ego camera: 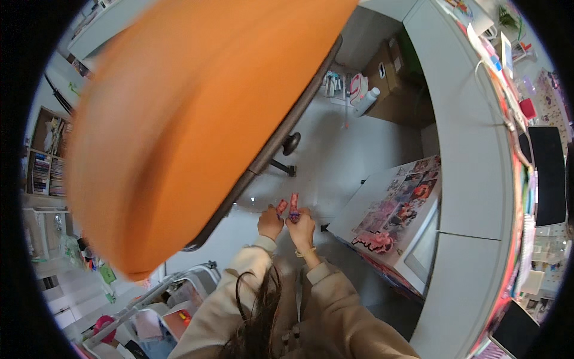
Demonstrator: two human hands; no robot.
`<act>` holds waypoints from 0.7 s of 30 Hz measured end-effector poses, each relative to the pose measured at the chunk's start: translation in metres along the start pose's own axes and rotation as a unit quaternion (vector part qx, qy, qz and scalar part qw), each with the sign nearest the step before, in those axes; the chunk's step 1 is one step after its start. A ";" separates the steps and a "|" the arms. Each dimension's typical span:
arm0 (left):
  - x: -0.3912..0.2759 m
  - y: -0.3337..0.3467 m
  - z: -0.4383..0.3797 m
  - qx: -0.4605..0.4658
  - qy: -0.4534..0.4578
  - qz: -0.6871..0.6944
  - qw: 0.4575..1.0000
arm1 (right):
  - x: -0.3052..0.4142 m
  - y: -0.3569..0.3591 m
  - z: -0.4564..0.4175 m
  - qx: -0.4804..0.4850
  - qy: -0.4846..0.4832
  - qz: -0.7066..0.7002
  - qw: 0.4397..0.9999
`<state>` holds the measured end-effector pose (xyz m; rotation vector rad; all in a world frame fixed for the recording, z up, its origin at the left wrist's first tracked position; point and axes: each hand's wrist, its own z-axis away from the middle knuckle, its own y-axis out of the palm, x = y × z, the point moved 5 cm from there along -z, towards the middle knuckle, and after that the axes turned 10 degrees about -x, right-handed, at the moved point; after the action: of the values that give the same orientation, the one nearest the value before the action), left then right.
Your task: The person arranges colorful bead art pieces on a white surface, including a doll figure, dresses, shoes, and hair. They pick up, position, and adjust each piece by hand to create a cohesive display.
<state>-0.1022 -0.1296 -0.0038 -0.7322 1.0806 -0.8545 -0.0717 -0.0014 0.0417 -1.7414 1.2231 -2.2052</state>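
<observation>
Low in front of my body, my left hand (270,223) is closed around a small pink and red patterned object (281,207), whose upper end sticks out above the fingers. Just to its right, my right hand (301,226) grips a similar pink patterned object (294,201) with blue or purple at its lower part. The two objects stand apart at their tops. What exactly they are cannot be told. Both forearms wear beige sleeves, and a pale band circles my right wrist.
A large orange chair (202,112) fills the upper left. At right stand a sticker-covered white cabinet (358,215) and a long white desk (471,179). A white bottle (367,102) and cardboard box (381,94) are on the floor beyond. A cart with bins (152,321) stands lower left.
</observation>
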 end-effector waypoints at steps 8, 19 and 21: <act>0.073 0.141 -0.079 0.025 0.189 0.018 0.981 | -0.091 0.089 -0.063 0.021 0.009 -0.070 0.997; 0.100 0.216 -0.013 -0.011 0.240 -0.018 0.970 | -0.125 0.099 -0.025 0.284 -0.039 -0.262 0.922; 0.126 0.238 -0.015 -0.019 0.286 -0.025 0.958 | -0.109 0.065 0.006 0.276 -0.087 -0.211 0.934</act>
<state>-0.0343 -0.1248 -0.2646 -0.5532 1.6003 -1.1290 -0.0544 0.0064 -0.0841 -1.9981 0.1525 -2.2193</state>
